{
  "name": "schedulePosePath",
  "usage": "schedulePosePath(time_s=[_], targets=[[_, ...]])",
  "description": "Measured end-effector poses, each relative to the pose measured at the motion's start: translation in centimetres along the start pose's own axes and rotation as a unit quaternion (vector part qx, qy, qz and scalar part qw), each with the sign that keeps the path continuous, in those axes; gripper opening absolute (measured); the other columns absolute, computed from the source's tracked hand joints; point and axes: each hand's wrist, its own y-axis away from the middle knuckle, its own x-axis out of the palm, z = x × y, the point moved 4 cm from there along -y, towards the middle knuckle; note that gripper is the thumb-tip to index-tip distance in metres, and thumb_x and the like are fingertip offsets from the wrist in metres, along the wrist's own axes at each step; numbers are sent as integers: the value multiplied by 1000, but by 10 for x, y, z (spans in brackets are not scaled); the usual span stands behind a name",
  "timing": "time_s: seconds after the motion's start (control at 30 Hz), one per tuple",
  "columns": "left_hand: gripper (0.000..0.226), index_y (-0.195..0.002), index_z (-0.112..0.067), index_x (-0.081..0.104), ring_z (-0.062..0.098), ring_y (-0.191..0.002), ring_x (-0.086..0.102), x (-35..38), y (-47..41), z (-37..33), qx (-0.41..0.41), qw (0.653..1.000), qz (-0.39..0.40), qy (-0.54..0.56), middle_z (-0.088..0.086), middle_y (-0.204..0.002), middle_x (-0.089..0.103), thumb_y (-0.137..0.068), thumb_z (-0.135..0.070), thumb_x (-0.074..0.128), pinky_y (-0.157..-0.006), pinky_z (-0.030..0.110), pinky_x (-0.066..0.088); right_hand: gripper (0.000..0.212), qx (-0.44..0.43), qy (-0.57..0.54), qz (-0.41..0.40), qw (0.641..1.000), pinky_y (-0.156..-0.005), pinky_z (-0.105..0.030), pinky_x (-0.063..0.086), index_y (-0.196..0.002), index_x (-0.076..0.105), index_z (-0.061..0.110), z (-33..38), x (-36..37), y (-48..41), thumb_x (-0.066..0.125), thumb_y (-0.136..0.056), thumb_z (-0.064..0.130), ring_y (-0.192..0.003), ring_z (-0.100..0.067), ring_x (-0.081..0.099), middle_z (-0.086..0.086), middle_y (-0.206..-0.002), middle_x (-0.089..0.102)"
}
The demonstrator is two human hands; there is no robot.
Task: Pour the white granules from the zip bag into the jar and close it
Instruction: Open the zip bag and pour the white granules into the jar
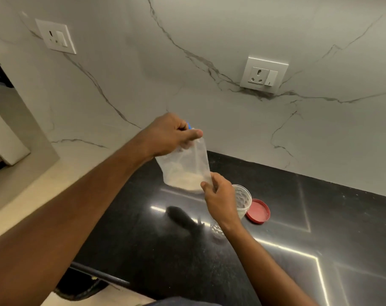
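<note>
A clear zip bag hangs upright above the black counter, with white granules settled in its bottom. My left hand pinches the bag's top, where a bit of blue zip shows. My right hand grips the bag's lower right corner. Just behind my right hand stands a clear textured jar, open at the top and partly hidden by the hand. Its red lid lies flat on the counter to the jar's right.
The black polished counter meets a white marble wall with two sockets. A beige ledge runs along the left. The counter's front edge drops off at the lower left.
</note>
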Motion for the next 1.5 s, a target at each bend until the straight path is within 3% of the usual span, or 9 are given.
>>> schedulePosePath(time_s=[0.13,0.27,0.4,0.57,0.77,0.93,1.17,1.33,1.5], targets=[[39,-69,-15,70,-4,-46,60,-15,-12,-40,62,998,-14,10,-12,-54,68,-97,-42,72,-51,9,48,15,-28,-94,-54,994,-89,-34,62,-113,76,20,6,-27,2,69,-99,19,-100,-10,73,7,-104,79],[50,-89,0,77,22,-70,75,-17,-15,-63,88,995,-21,53,5,-81,79,-95,-50,70,-73,34,65,12,-26,-184,-97,978,-84,-42,62,-106,78,18,8,-66,3,70,-97,17,-97,-21,75,2,-101,79],[46,-94,-4,77,22,-78,80,-3,-16,-76,83,986,-6,142,3,-87,83,-96,-49,68,-73,37,67,11,-29,-272,-156,949,-80,-45,64,-101,73,12,8,-112,5,64,-101,19,-99,-34,73,-7,-102,76],[39,-87,-12,72,31,-83,80,36,-18,-93,103,972,45,208,6,-95,83,-102,-47,61,-70,46,68,13,-38,-271,-222,936,-76,-44,58,-94,67,25,2,-176,14,59,-104,27,-86,-10,67,12,-89,71],[38,-92,-11,66,17,-65,72,98,-22,-103,126,965,83,212,1,-95,83,-107,-43,54,-58,42,66,7,-85,-191,-299,931,-75,-31,57,-91,76,33,-20,-240,40,70,-95,32,-82,-8,65,11,-85,73],[43,-110,-9,67,24,-92,80,139,-24,-92,77,950,104,285,-4,-109,82,-109,-47,49,-75,47,68,11,-106,-133,-269,948,-84,-26,61,-102,80,23,-35,-265,51,77,-92,23,-92,-16,73,1,-97,79],[35,-105,-20,74,20,-90,80,170,-25,-75,33,920,119,371,-1,-102,83,-106,-48,52,-70,33,65,13,-86,-54,-206,973,-76,-16,56,-106,76,16,-43,-276,49,75,-94,22,-93,-8,71,5,-98,76],[34,-106,-17,70,14,-91,80,175,-26,-56,27,921,141,361,-8,-102,82,-106,-44,50,-68,27,64,5,-72,-36,-165,983,-68,-17,52,-97,65,29,-39,-273,37,63,-102,27,-76,1,61,17,-88,68],[27,-106,-13,72,22,-98,79,175,-27,-34,21,933,132,334,3,-105,82,-108,-31,53,-72,32,66,8,-101,22,-164,981,-79,-48,58,-98,64,34,-32,-269,34,64,-101,26,-88,-24,71,4,-93,73]])
